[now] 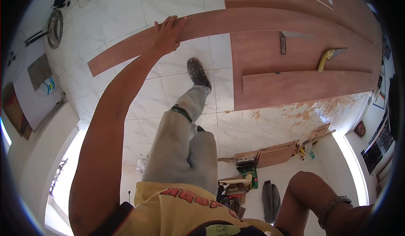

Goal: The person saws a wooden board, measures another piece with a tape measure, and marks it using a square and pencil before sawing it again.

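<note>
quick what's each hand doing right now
left hand: shut on the long plywood strip, fingers over its edge
right hand: out of frame, only the forearm with a wristwatch shows

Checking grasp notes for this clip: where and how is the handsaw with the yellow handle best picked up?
Take the handsaw by its yellow handle, coming from above at the end nearer the narrow strip. It lies flat on the plywood sheet with the blade pointing away, so the curved handle is the thick, safe part to close fingers round. The left hand rests on the long plank.
</note>
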A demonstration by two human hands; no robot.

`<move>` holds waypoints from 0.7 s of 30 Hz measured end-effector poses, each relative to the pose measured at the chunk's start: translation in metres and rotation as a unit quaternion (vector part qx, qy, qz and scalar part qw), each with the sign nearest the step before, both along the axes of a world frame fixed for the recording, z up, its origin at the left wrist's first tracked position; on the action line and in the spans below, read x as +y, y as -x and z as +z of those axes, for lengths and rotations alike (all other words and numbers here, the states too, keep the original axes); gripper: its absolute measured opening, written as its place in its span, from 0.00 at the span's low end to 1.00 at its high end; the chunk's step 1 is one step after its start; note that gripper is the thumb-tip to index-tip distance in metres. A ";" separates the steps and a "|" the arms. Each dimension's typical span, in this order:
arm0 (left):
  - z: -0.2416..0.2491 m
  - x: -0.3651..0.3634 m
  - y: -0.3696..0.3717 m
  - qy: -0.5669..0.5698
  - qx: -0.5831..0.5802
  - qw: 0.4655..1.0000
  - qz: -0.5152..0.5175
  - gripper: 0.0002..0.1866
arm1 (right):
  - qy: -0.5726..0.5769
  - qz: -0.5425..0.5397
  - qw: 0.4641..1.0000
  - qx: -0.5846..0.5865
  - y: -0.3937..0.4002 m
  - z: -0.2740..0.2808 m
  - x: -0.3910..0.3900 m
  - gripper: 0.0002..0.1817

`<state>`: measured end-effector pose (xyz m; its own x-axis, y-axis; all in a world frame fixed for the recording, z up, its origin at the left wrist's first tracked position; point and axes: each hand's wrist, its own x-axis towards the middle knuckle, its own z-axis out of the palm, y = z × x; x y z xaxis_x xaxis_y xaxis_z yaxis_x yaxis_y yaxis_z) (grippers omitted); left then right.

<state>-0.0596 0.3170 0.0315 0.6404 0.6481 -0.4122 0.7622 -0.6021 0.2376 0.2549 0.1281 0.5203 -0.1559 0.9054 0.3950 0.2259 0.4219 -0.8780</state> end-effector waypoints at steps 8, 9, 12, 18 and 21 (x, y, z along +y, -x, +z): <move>0.016 -0.048 0.013 -0.082 -0.028 0.996 0.002 0.51 | 0.166 -0.448 0.875 -0.080 0.054 -0.056 -0.138 0.06; 0.016 -0.066 0.020 -0.034 -0.071 0.997 -0.003 0.47 | 0.283 -0.356 0.879 -0.145 0.045 -0.078 -0.176 0.12; 0.016 -0.142 0.079 0.157 -0.133 0.979 -0.007 0.33 | 0.466 -0.331 0.817 -0.080 0.117 -0.179 -0.326 0.10; 0.153 -0.329 0.218 0.462 0.076 0.882 0.051 0.37 | 0.540 -0.443 0.678 0.228 0.387 -0.220 -0.560 0.11; 0.167 -0.324 0.222 0.485 0.087 0.869 0.043 0.37 | 0.526 -0.494 0.647 0.245 0.453 -0.221 -0.562 0.18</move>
<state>-0.2819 -0.0066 0.1987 0.4802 -0.0171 -0.8770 0.8695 -0.1220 0.4785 -0.1984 -0.4341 0.2989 0.6155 0.2745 -0.7388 -0.4858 -0.6060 -0.6299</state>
